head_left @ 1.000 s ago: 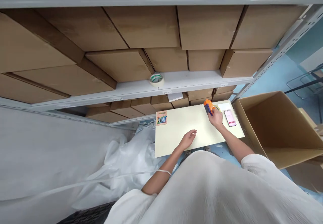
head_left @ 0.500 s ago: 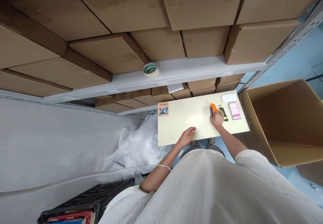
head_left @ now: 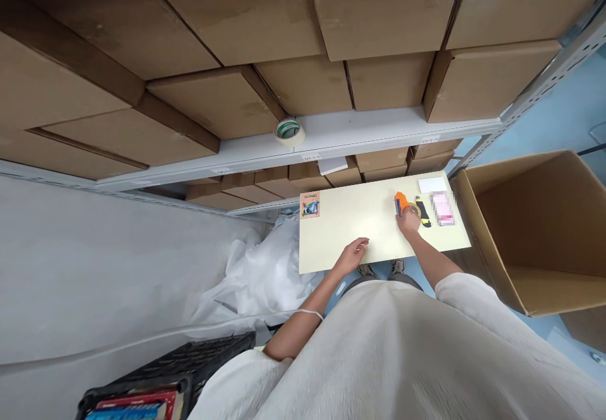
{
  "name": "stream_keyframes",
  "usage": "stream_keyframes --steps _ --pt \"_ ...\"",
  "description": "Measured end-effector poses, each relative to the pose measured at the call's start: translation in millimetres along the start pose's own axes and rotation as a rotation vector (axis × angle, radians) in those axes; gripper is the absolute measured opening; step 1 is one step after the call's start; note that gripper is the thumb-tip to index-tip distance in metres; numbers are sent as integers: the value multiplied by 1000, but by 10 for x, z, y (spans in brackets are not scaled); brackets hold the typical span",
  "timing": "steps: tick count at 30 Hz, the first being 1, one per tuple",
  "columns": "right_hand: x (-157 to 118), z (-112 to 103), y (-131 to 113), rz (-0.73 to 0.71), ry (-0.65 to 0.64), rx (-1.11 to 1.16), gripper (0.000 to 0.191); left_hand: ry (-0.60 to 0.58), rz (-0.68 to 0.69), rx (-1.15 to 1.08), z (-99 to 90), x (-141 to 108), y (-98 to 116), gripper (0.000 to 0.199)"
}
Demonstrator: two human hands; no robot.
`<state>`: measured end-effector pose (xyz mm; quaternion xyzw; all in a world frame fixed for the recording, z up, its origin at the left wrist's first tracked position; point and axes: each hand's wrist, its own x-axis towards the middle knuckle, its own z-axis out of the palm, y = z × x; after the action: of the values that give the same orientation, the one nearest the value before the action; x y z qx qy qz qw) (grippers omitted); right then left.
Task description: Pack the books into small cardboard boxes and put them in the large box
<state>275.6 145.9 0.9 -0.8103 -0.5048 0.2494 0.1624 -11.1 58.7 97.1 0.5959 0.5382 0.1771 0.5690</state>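
On the pale tabletop (head_left: pixel 341 218), my right hand (head_left: pixel 408 221) is closed around an orange tape dispenser (head_left: pixel 402 201) with a yellowish tape roll in it. The fingers partly cover its lower end. Just right of that hand lies a black and yellow utility knife (head_left: pixel 424 213). My left hand (head_left: pixel 353 256) rests at the table's near edge, loosely bent, with its fingers apart and nothing visible in them. A small card with a colourful picture (head_left: pixel 310 206) lies at the table's far left corner, away from both hands.
A white paper (head_left: pixel 432 185) and a blurred pink item (head_left: pixel 444 208) lie at the table's right end. Beside it stands a large open carton (head_left: pixel 530 218). Shelves of boxes rise behind, with a tape roll (head_left: pixel 290 132) on the ledge. A black crate (head_left: pixel 189 369) stands lower left.
The view has shifted slightly, so everything sits a little further right. My right hand keeps its hold on the tape dispenser, which looks slightly turned. My left hand stays at the table edge.
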Motion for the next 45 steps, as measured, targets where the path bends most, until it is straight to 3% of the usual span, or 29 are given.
stream_keyframes --steps 5,11,16,21,27,33,39,45 --pt "-51 -189 17 -107 85 -103 26 25 13 -12 -3 62 -22 37" --pt "-123 -569 -39 -233 80 -183 26 56 63 -18 6 235 120 36" --pt "-190 -768 -172 -399 4 -174 25 141 87 -45 48 379 274 33" --pt "-298 -739 -371 -573 -129 -123 26 244 54 -96 168 299 214 34" --pt "-475 -508 -695 -731 -263 -59 26 437 -47 -155 223 -159 -14 34" --pt "-751 -194 -1236 -903 -389 -19 23 660 -92 -211 32 -771 -225 35" --pt "-1257 180 -1830 -1028 -487 -24 24 800 -92 -297 -167 -1436 -579 35" --pt "-1895 615 -2269 -1119 -512 -37 23 851 -98 -346 -422 -2086 -1002 38"
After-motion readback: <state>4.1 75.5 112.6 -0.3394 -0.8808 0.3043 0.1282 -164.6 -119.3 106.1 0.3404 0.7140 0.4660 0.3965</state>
